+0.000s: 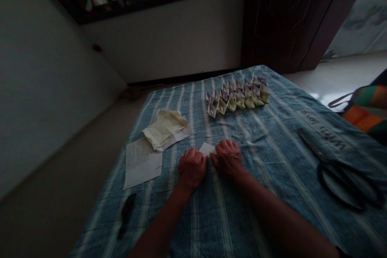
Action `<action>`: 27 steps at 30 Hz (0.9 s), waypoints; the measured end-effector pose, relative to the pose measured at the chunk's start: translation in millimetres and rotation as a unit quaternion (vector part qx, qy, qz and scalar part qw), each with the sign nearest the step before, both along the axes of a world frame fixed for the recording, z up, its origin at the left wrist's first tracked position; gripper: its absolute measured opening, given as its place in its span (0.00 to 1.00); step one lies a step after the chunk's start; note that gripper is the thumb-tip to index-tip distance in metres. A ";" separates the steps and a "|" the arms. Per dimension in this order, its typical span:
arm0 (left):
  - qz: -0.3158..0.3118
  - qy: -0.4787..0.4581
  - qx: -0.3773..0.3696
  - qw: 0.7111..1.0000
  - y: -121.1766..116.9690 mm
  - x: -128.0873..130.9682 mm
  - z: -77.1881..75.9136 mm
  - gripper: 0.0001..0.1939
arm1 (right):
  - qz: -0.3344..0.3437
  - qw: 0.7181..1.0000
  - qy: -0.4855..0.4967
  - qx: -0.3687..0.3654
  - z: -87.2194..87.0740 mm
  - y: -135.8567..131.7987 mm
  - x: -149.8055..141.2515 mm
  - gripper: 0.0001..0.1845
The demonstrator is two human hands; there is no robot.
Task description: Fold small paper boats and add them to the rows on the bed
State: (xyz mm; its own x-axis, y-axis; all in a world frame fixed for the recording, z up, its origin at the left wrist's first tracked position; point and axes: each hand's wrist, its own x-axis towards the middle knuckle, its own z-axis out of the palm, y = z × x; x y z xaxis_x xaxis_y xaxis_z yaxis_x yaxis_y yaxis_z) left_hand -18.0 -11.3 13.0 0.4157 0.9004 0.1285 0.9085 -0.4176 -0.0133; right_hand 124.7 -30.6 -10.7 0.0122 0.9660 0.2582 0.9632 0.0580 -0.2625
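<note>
Between my hands, low over the striped cloth, is a small folded piece of white paper (pixel 207 148), its pointed tip facing away from me. My left hand (pixel 192 168) is closed on the paper's left edge, fingers curled and thumb pressed in. On the opposite edge, my right hand (pixel 227 156) pinches it the same way. The part of the paper under my fingers is hidden. Beyond my hands stand rows of folded paper boats (pixel 237 96), white, purplish and yellow, set close together.
A blue striped tablecloth (pixel 205 209) covers the table. Crumpled yellowish paper (pixel 166 127) lies on the left, partly over a printed sheet (pixel 142 163). Large black-handled scissors (pixel 338 173) rest at the right. A small dark object (pixel 126 214) lies near the left edge.
</note>
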 end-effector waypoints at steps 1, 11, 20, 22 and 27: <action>0.013 0.004 0.001 1.000 0.9 1.1 0.1 0.11 | 0.003 1.000 0.003 0.002 -0.2 -0.2 0.8 0.10; -0.015 -0.056 0.016 0.998 3.5 -22.4 -4.2 0.07 | 0.021 0.999 0.023 0.009 -3.1 -0.1 16.1 0.06; -0.030 0.027 0.009 0.999 2.0 -18.8 6.5 0.04 | -0.031 0.999 0.033 0.026 -11.3 5.6 27.0 0.07; -0.060 0.038 0.023 0.997 2.6 -12.2 8.4 0.04 | -0.037 0.998 0.042 0.031 -12.5 6.5 28.6 0.07; -0.151 0.049 0.029 0.987 7.4 9.2 8.6 0.08 | -0.043 0.996 0.065 0.038 -14.4 7.6 30.3 0.08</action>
State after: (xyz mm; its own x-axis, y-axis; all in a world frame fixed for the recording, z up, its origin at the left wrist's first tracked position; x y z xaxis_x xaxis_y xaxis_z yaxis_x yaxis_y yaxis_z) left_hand -8.8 -4.0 21.6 0.6765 0.7262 0.1223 0.7363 -0.6646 -0.1268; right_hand 155.0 -23.0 -25.1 0.1321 0.9377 0.3213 0.9236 0.0013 -0.3834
